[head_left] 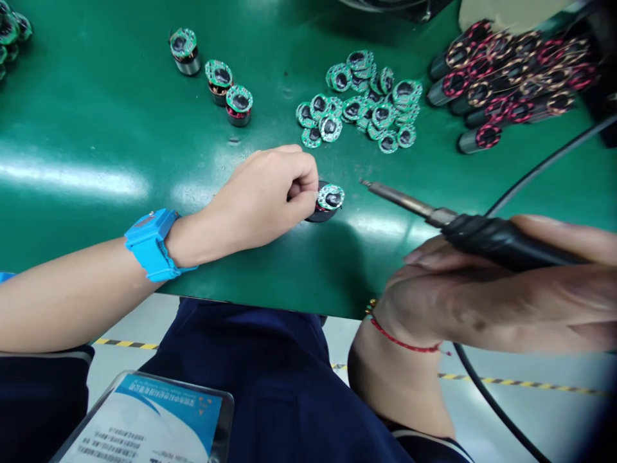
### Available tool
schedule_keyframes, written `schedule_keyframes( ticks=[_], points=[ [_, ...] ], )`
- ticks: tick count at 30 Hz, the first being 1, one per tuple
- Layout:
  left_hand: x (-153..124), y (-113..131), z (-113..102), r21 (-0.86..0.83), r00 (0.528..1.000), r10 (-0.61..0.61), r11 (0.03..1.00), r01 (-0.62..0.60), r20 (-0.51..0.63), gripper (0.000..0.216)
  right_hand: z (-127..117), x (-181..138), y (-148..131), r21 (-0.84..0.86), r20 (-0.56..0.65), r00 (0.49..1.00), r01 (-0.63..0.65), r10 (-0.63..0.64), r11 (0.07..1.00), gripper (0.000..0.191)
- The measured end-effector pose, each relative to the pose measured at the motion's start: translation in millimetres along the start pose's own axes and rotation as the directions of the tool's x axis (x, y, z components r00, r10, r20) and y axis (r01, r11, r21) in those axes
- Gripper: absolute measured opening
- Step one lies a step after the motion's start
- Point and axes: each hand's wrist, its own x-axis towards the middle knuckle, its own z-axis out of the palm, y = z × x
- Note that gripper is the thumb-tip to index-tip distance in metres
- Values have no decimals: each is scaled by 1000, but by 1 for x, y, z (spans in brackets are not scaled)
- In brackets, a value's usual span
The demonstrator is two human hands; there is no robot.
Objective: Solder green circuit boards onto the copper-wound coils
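My left hand (270,193) is closed, thumb and forefinger pinching at the left edge of a small motor part topped with a round green circuit board (331,197). The part stands on the green table, its lower body dark and partly covered by my fingers. In my right hand (463,289) is a soldering iron (491,241), gripped by its black handle. Its metal tip points left, a short way right of the circuit board and apart from it. A black cord runs from the iron.
Loose round circuit boards (371,106) lie in a heap behind my left hand. Cylindrical motor parts with red and copper windings (511,83) stand grouped at the back right. Several board-topped parts (219,74) stand back left. More green boards (9,32) sit at the far left corner.
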Motion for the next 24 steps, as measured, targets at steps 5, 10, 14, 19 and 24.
schedule_keyframes(
  ticks=[5, 10, 14, 19, 24],
  points=[
    [-2, -4, 1, 16, 997, 73, 997, -73, -14, 16, 14, 49, -5, -52, -249, 900, 355, -356, 933, 27],
    [-2, -6, 0, 9, 997, 72, 997, -72, -3, 15, 0, 121, 29, -454, 146, 827, 544, -543, 706, 30],
    [-3, -4, -4, 4, 999, 33, 999, -33, 18, 12, -3, 144, 46, -406, 453, 843, 483, -288, 776, 46],
    [-2, -3, -9, 23, 1000, 17, 1000, -17, 13, 8, 14, 97, 11, -48, 12, 918, 395, -395, 917, 21],
    [-2, -4, -6, 55, 999, 28, 998, -30, 33, 9, 37, 48, -20, 271, -190, 911, 406, -366, 873, 29]
  ],
)
